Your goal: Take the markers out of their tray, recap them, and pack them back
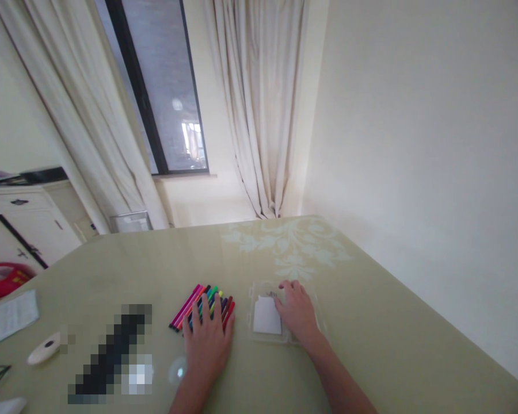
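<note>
Coloured markers point(187, 307) lie in a loose side-by-side row on the worktop point(371, 345), at 12 o'clock from the left hand point(208, 339) and partly beneath its fingers; the left hand is much the nearer, the right hand point(299, 313) being well off at 3 o'clock from the row; each marker's long axis runs roughly from 7 o'clock to 1 o'clock, with pink ones at the row's 9 o'clock end and red ones at its 3 o'clock end; the left fingers point close to 12 o'clock, so they cross the barrels at a slant.

Clear plastic case point(267, 339) sits at 3 o'clock from the markers, with a strip of worktop between; a white paper piece point(266, 319) lies in its 9 o'clock part, and the right hand covers much of its 3 o'clock part.

Left hand: palm down, digits fanned apart over the markers, none visibly wrapped round a barrel, forearm coming in from 7 o'clock; right hand: palm down, forearm from 5 o'clock, fingers a little bent towards 11 o'clock, thumb near the paper's edge; whether it pinches the case or merely rests there, I cannot tell; the two hands are well apart.
</note>
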`<move>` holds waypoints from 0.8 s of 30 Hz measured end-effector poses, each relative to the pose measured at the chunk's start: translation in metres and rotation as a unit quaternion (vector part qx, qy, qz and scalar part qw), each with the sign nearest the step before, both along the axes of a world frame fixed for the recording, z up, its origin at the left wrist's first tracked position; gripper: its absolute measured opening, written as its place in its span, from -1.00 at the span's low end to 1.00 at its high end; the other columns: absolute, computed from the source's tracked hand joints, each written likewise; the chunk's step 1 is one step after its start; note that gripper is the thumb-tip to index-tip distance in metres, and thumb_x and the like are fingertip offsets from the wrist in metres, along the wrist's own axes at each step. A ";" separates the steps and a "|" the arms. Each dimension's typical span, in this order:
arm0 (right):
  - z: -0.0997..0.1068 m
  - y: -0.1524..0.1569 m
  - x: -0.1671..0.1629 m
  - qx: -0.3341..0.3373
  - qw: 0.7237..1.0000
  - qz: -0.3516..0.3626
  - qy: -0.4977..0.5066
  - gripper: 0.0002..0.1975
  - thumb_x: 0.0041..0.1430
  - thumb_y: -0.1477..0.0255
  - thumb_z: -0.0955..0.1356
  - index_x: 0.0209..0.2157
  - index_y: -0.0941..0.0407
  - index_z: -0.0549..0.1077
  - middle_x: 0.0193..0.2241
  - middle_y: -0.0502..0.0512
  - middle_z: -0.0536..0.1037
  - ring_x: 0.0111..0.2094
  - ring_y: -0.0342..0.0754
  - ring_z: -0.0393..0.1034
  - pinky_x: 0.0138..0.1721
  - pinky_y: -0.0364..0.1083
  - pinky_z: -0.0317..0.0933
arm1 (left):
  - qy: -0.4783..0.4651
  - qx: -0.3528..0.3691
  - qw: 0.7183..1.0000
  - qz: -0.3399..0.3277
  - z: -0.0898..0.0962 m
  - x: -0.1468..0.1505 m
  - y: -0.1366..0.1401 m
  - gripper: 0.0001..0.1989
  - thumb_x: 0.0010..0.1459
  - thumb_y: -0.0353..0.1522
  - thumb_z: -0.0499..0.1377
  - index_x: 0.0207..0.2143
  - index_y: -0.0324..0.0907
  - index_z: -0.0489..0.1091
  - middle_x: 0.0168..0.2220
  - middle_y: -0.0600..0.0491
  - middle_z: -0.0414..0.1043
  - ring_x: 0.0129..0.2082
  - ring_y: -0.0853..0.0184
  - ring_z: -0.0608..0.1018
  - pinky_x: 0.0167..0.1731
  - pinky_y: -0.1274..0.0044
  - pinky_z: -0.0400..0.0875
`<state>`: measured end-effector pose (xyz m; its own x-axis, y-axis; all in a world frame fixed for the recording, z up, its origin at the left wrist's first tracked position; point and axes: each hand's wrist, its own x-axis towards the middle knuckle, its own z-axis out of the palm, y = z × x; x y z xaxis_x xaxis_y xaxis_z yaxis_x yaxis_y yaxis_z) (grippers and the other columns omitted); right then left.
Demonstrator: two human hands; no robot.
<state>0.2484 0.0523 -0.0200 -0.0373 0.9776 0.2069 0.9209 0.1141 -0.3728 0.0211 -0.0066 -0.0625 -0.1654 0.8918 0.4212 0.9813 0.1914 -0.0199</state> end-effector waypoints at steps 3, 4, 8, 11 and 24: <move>-0.003 0.003 0.004 -0.024 1.000 0.010 -0.003 -0.72 0.20 0.43 0.34 -0.05 0.04 0.50 -0.07 0.20 0.53 0.00 0.13 0.42 0.01 0.01 0.23 | 0.016 -0.027 0.999 -0.012 -0.003 -0.015 0.004 -0.42 0.35 -0.15 0.02 0.34 -0.15 0.26 0.37 -0.25 0.19 0.35 -0.16 0.23 0.24 -0.04 0.10; -0.004 0.003 0.005 -0.027 1.000 0.014 -0.002 -0.72 0.20 0.43 0.34 -0.04 0.05 0.50 -0.07 0.20 0.54 0.00 0.12 0.42 0.02 0.00 0.23 | 0.016 -0.035 0.999 -0.018 -0.004 -0.020 0.005 -0.42 0.35 -0.14 0.02 0.34 -0.13 0.25 0.38 -0.23 0.18 0.36 -0.14 0.22 0.25 -0.03 0.10; -0.003 0.005 0.008 -0.033 0.999 0.034 -0.006 -0.69 0.20 0.41 0.35 0.00 0.07 0.51 -0.04 0.22 0.54 0.03 0.13 0.42 0.02 0.01 0.21 | 0.015 -0.045 0.998 -0.041 -0.007 -0.034 0.009 -0.42 0.36 -0.13 -0.03 0.36 -0.11 0.21 0.41 -0.18 0.13 0.39 -0.08 0.19 0.27 0.00 0.08; 0.000 0.006 0.011 -0.038 0.998 0.044 -0.005 -0.65 0.20 0.43 0.35 0.04 0.07 0.49 -0.01 0.21 0.54 0.05 0.14 0.41 0.03 0.02 0.18 | 0.021 -0.029 0.999 -0.037 -0.004 -0.037 0.009 -0.42 0.36 -0.15 -0.02 0.36 -0.15 0.22 0.40 -0.20 0.13 0.39 -0.07 0.18 0.28 -0.01 0.07; 0.000 0.018 0.040 -0.032 0.998 -0.025 -0.049 -0.59 0.25 0.54 0.28 0.11 0.08 0.45 0.04 0.19 0.55 0.09 0.13 0.39 0.02 0.00 0.11 | 0.065 -0.069 0.991 -0.093 0.047 0.004 0.011 -0.70 0.27 -0.55 0.05 -0.05 -0.20 0.49 -0.03 -0.13 0.49 0.00 0.10 0.52 -0.08 0.34 0.44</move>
